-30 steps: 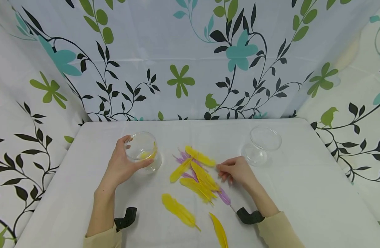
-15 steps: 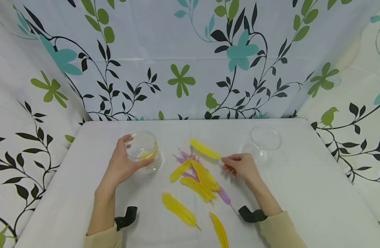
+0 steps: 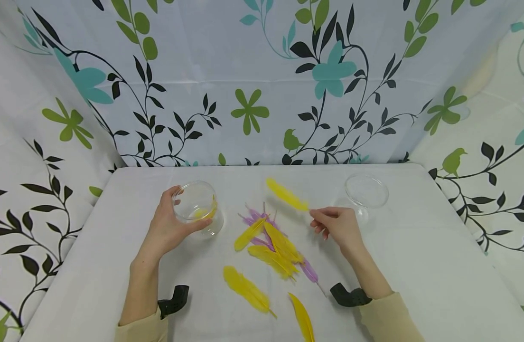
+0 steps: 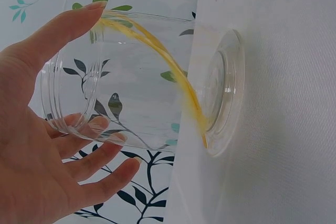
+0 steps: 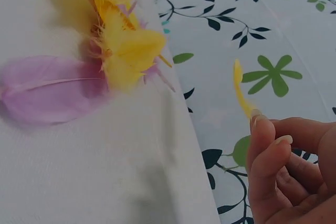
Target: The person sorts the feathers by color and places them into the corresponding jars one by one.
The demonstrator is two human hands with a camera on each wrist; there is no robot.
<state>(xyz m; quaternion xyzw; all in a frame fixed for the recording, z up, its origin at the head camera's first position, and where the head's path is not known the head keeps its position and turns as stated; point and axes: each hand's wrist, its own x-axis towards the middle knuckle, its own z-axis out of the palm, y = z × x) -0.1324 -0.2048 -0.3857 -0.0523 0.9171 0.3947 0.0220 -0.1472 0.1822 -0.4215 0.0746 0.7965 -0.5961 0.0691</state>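
Note:
My left hand [image 3: 170,228] grips a clear glass jar [image 3: 195,202] near its rim, thumb on the near side and fingers round the far side. Inside the jar a yellow feather [image 4: 168,61] bends along the wall down to the base. Above the table, my right hand [image 3: 336,228] pinches another yellow feather [image 3: 286,194] by one end between thumb and forefinger; its other end points left and away. Between the hands lies a pile of yellow feathers [image 3: 281,242] over purple feathers [image 3: 309,270].
Two more yellow feathers [image 3: 247,289] lie apart in front of the pile, one of them a narrow curved feather [image 3: 302,317] nearer the front edge. A clear lidless-looking glass vessel [image 3: 366,191] stands at the back right, partly behind the right hand. A patterned curtain [image 3: 193,71] hangs behind the white table [image 3: 437,266].
My right hand has lifted the yellow feather off the top of the pile and moved it up, slightly right and away. The left hand and jar have stayed in place.

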